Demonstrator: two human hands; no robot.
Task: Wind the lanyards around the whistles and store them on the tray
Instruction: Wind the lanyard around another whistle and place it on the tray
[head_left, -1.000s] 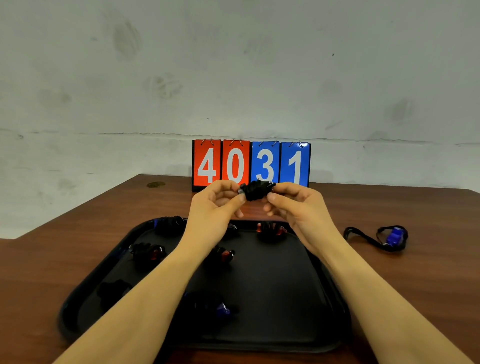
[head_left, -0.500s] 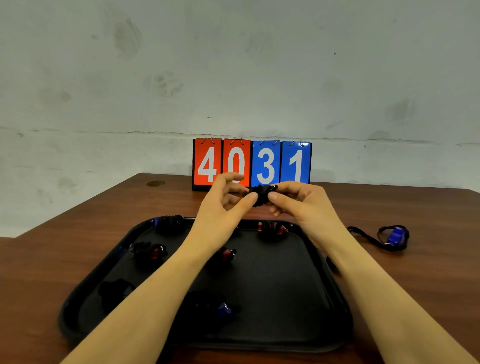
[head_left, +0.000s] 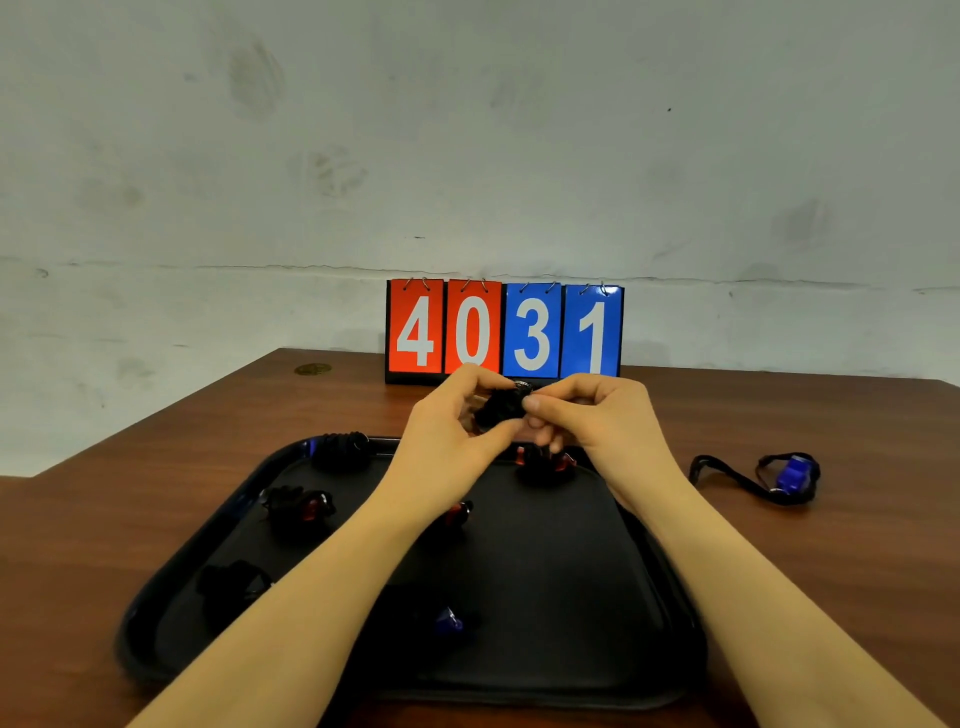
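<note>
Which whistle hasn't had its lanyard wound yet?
The blue whistle on the bare table right of the tray. Its black lanyard trails loose across the wood, while the ones on the tray are wound bundles.

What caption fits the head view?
Both hands, left and right, hold a lanyard-wrapped whistle above the black tray.

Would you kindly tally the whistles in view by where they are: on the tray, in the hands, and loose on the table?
Lanyard-wound whistles on the black plastic tray: 6, at
Black wound whistle held by left hand and right hand: 1
Blue whistle with unwound black lanyard on the wooden table: 1
Total: 8
</note>
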